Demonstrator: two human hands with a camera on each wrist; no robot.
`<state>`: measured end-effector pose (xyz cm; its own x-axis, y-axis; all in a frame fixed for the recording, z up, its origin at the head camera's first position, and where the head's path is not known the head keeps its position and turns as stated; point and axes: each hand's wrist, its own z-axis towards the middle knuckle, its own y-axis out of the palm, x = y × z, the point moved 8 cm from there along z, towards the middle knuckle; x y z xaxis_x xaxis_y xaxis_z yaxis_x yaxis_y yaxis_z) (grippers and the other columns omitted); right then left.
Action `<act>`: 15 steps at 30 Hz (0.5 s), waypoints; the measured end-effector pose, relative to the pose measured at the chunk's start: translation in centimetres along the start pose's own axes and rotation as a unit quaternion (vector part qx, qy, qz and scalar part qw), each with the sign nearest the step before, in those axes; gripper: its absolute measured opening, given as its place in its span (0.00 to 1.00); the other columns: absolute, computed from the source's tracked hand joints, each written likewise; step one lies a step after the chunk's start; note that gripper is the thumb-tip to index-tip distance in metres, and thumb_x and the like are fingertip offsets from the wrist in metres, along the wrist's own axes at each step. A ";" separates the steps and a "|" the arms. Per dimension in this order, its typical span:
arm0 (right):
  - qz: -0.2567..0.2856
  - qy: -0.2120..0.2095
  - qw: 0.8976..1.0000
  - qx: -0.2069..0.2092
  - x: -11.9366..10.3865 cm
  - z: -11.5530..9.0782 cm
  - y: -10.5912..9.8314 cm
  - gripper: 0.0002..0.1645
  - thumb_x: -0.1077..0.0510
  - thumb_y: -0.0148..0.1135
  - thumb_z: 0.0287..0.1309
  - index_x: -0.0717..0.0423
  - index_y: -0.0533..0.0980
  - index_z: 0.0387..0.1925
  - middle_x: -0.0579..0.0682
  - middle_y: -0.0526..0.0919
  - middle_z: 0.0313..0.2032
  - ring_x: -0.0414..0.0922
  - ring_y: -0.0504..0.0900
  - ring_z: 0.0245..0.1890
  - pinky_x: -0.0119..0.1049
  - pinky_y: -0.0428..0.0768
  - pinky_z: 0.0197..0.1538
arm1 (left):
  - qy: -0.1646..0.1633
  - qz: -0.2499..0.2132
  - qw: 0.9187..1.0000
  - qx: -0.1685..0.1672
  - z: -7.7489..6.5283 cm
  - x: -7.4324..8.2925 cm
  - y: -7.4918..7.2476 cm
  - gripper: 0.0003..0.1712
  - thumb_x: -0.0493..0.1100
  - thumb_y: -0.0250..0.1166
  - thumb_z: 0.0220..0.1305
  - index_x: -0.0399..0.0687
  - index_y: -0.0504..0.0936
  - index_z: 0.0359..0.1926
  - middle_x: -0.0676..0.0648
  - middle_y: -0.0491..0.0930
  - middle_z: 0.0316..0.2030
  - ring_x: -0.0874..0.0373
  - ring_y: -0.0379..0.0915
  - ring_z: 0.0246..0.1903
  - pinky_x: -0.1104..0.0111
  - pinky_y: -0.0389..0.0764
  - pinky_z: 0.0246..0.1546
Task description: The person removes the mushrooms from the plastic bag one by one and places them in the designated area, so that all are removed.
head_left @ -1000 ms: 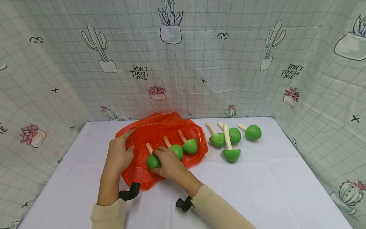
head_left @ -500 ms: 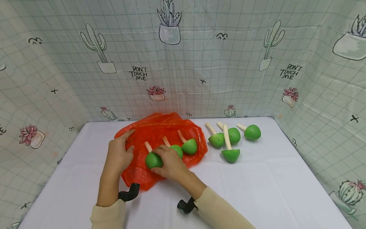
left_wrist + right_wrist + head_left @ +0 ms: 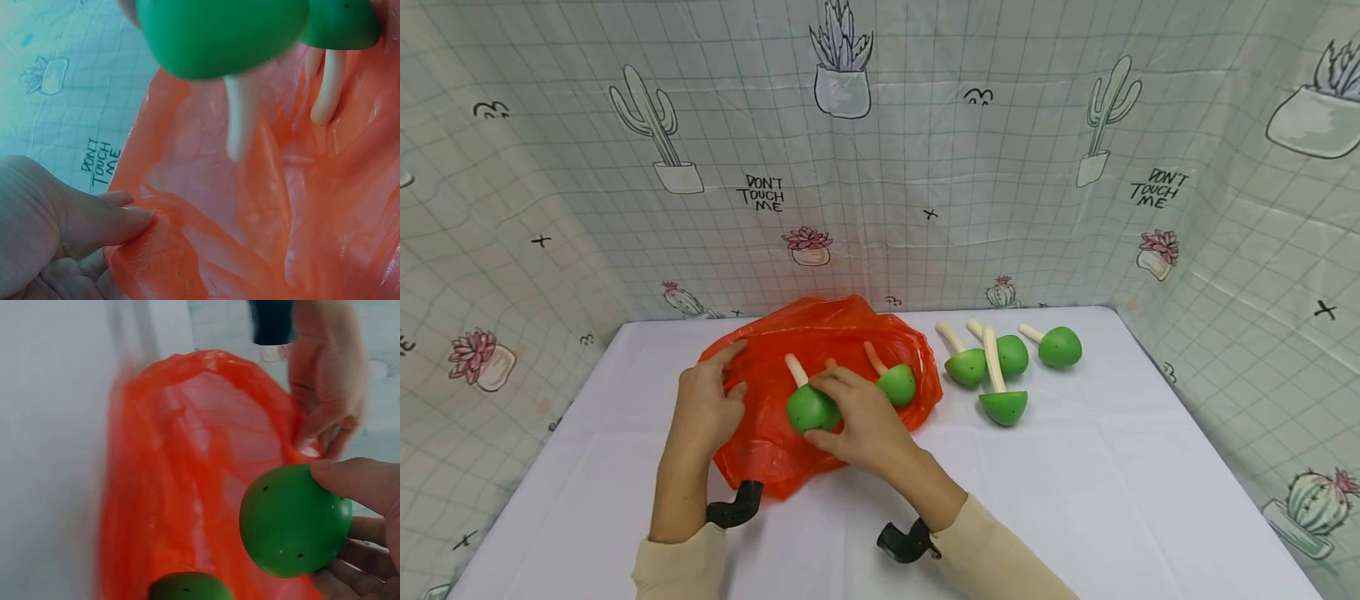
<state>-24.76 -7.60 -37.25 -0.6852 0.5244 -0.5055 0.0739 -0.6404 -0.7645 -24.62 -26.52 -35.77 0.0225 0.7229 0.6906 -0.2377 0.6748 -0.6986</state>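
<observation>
Head view, centre: right hand (image 3: 876, 425) grips a green-capped mushroom (image 3: 811, 409) by its smooth, dark-specked dome, fingers and thumb curled round it, pale stem pointing to the upper left. Left hand (image 3: 703, 408), left of centre, pinches the rim of a red bag (image 3: 756, 458) of thin, glossy, creased translucent film. A second mushroom (image 3: 897, 385) lies within the bag's outline, right of the right hand. Four similar mushrooms (image 3: 1003, 408) with cream stems lie right of the bag on smooth white cloth (image 3: 1112, 483).
</observation>
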 end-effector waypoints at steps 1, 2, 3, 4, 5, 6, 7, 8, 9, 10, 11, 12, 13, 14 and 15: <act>0.003 -0.007 1.000 0.005 -0.2 -0.1 -0.4 0.34 0.53 0.83 0.53 0.57 0.81 0.61 0.50 0.83 0.59 0.52 0.77 0.69 0.54 0.37 0.82 | -0.001 0.001 1.000 -0.001 0.0 0.0 0.0 0.33 0.26 0.59 0.69 0.34 0.70 0.75 0.26 0.76 0.63 0.31 0.76 0.56 0.39 0.82 0.56; 0.007 -0.012 1.000 0.009 -0.3 -0.3 -0.7 0.34 0.53 0.82 0.53 0.58 0.81 0.61 0.51 0.83 0.59 0.51 0.77 0.69 0.53 0.37 0.83 | -0.003 0.001 1.000 -0.001 0.0 0.0 0.0 0.33 0.26 0.59 0.69 0.35 0.70 0.75 0.26 0.76 0.63 0.31 0.76 0.57 0.39 0.81 0.57; 0.011 -0.017 1.000 0.012 -0.4 -0.4 -1.1 0.34 0.53 0.82 0.53 0.59 0.81 0.61 0.51 0.83 0.59 0.50 0.78 0.68 0.52 0.38 0.83 | -0.005 0.001 1.000 -0.002 0.0 0.0 0.0 0.33 0.26 0.59 0.69 0.35 0.70 0.75 0.26 0.76 0.64 0.31 0.76 0.57 0.39 0.81 0.57; 0.017 -0.021 1.000 0.016 -0.6 -0.5 -1.4 0.34 0.54 0.82 0.53 0.60 0.81 0.61 0.52 0.83 0.59 0.50 0.79 0.67 0.52 0.39 0.83 | -0.008 0.000 1.000 -0.003 0.1 0.0 0.1 0.33 0.26 0.59 0.69 0.35 0.69 0.75 0.27 0.75 0.64 0.31 0.76 0.57 0.40 0.81 0.57; 0.022 -0.024 0.999 0.018 -0.7 -0.6 -1.7 0.35 0.54 0.82 0.53 0.61 0.81 0.61 0.52 0.83 0.59 0.50 0.79 0.66 0.52 0.41 0.83 | -0.010 0.000 1.000 -0.005 0.1 0.1 0.1 0.34 0.26 0.59 0.70 0.35 0.69 0.75 0.27 0.75 0.65 0.31 0.76 0.58 0.40 0.81 0.58; 0.026 -0.027 0.999 0.020 -0.8 -0.6 -2.0 0.35 0.54 0.82 0.53 0.61 0.81 0.61 0.53 0.83 0.59 0.50 0.80 0.66 0.52 0.42 0.83 | -0.012 -0.001 1.000 -0.007 0.1 0.1 0.2 0.34 0.26 0.59 0.70 0.36 0.69 0.76 0.27 0.74 0.65 0.31 0.75 0.58 0.40 0.81 0.58; 0.029 -0.029 0.999 0.021 -0.9 -0.7 -2.3 0.35 0.55 0.82 0.53 0.61 0.81 0.61 0.53 0.83 0.59 0.50 0.80 0.65 0.52 0.44 0.83 | -0.014 -0.003 1.000 -0.009 0.1 0.1 0.3 0.34 0.26 0.59 0.70 0.36 0.68 0.76 0.27 0.74 0.66 0.31 0.75 0.59 0.40 0.80 0.58; 0.031 -0.032 0.999 0.022 -1.0 -0.8 -2.6 0.35 0.55 0.82 0.53 0.61 0.81 0.61 0.53 0.83 0.59 0.50 0.79 0.65 0.53 0.45 0.82 | -0.016 -0.003 1.000 -0.011 0.2 0.1 0.3 0.34 0.26 0.59 0.71 0.36 0.68 0.76 0.27 0.74 0.66 0.31 0.74 0.59 0.40 0.80 0.59; 0.034 -0.034 0.999 0.024 -1.2 -0.9 -2.9 0.34 0.56 0.82 0.53 0.61 0.81 0.61 0.53 0.83 0.59 0.50 0.80 0.64 0.53 0.47 0.82 | -0.018 -0.004 1.000 -0.013 0.2 0.1 0.4 0.34 0.27 0.59 0.71 0.36 0.68 0.77 0.27 0.73 0.66 0.31 0.74 0.60 0.40 0.80 0.59; 0.038 -0.035 0.998 0.025 -1.3 -1.0 -3.2 0.34 0.56 0.82 0.53 0.61 0.81 0.61 0.53 0.83 0.59 0.50 0.80 0.64 0.53 0.48 0.82 | -0.019 -0.003 1.000 -0.014 0.2 0.1 0.4 0.34 0.27 0.59 0.71 0.36 0.68 0.77 0.27 0.73 0.67 0.31 0.74 0.60 0.40 0.80 0.59; 0.042 -0.037 0.998 0.025 -1.4 -1.1 -3.5 0.34 0.56 0.82 0.53 0.61 0.81 0.61 0.53 0.82 0.59 0.50 0.80 0.63 0.52 0.50 0.82 | -0.021 -0.003 1.000 -0.014 0.1 0.1 0.5 0.34 0.27 0.59 0.71 0.37 0.68 0.77 0.27 0.73 0.67 0.31 0.74 0.60 0.40 0.80 0.59; 0.049 -0.039 0.998 0.026 -1.6 -1.2 -3.9 0.34 0.57 0.82 0.53 0.61 0.81 0.61 0.53 0.82 0.59 0.50 0.80 0.62 0.52 0.52 0.81 | -0.022 -0.003 1.000 -0.015 0.1 0.1 0.5 0.34 0.27 0.59 0.71 0.37 0.68 0.77 0.27 0.73 0.67 0.31 0.74 0.61 0.40 0.80 0.59; 0.056 -0.041 0.997 0.027 -1.7 -1.3 -4.2 0.33 0.57 0.82 0.53 0.61 0.81 0.61 0.53 0.82 0.59 0.50 0.80 0.62 0.52 0.54 0.81 | -0.024 -0.002 1.000 -0.015 0.1 0.1 0.5 0.34 0.27 0.59 0.71 0.37 0.68 0.77 0.27 0.73 0.67 0.31 0.74 0.60 0.40 0.80 0.59; 0.062 -0.043 0.997 0.028 -1.8 -1.4 -4.6 0.34 0.58 0.82 0.53 0.61 0.81 0.61 0.53 0.82 0.59 0.50 0.81 0.61 0.51 0.56 0.80 | -0.027 -0.003 0.999 -0.017 0.1 0.1 0.5 0.34 0.27 0.59 0.71 0.38 0.67 0.77 0.27 0.73 0.67 0.31 0.74 0.60 0.40 0.80 0.59; 0.064 -0.044 0.996 0.032 -1.8 -1.6 -5.0 0.34 0.58 0.82 0.53 0.61 0.81 0.61 0.52 0.82 0.60 0.51 0.80 0.63 0.51 0.61 0.78 | -0.030 -0.003 0.999 -0.018 0.1 0.0 0.6 0.34 0.27 0.59 0.71 0.38 0.67 0.77 0.27 0.72 0.67 0.31 0.74 0.60 0.40 0.80 0.58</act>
<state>-22.69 -4.48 -33.17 -0.7343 0.3858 -0.5585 0.1216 -0.7347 -0.6674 -24.80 -26.11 -36.13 -0.0342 0.7098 0.7036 -0.2034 0.6843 -0.7002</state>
